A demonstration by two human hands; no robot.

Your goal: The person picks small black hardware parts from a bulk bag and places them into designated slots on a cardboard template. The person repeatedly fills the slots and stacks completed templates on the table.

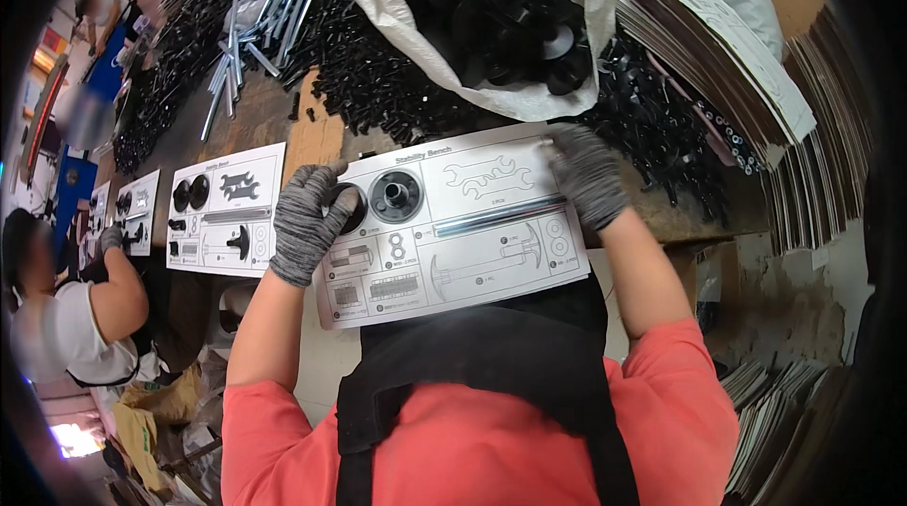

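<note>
A white printed card (491,270) with outlined parts lies in front of me, its near edge over my black apron. My left hand (312,222), in a grey striped glove, is at the card's left side, thumb and fingers closed around a black round plastic piece (354,210). Beside that piece, a second black round piece with a raised hub (397,196) sits on the card. Silvery metal rods (501,216) lie across its middle. My right hand (588,175), gloved too, is at the card's upper right corner; motion smears its fingers.
Beyond the card are a white sack (453,90) of black parts, heaped black bolts (368,81) and loose metal rods (227,81). Card stacks (718,52) stand on the right. Another card with parts (227,251) is at left, near a co-worker (104,317).
</note>
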